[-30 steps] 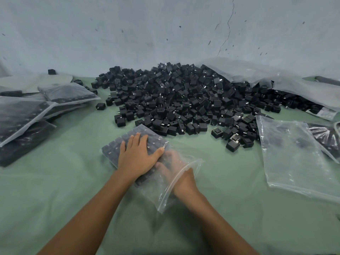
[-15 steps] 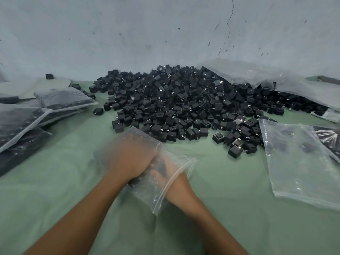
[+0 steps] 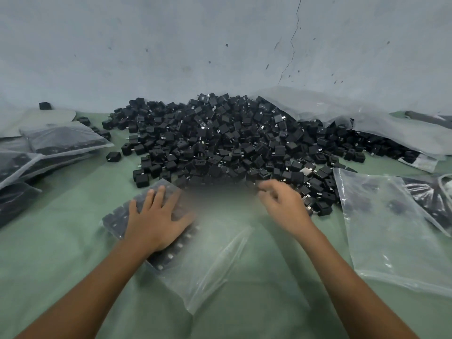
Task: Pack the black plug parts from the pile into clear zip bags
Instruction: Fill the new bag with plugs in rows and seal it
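Right hand (image 3: 286, 209), grip unclear, has left the clear zip bag (image 3: 212, 265) under the spread left hand (image 3: 156, 221) for more black plug parts (image 3: 220, 143)

The light is dim, cool and even, with no clear source, and shadows around the pile (image 3: 220, 148) are soft and faint. Small bright glints dot the pile's black parts. Right of the pile, the empty clear bag (image 3: 391, 228) shows a pale sheen and creased highlights. Just in front of the pile a hazy smear wipes out detail, and the right hand (image 3: 281, 204) at the pile's near edge is motion-blurred. Behind the pile, the base of the wall (image 3: 171, 45) bows from wide-angle distortion. Far left of the pile, the filled bags (image 3: 61, 140) look soft.
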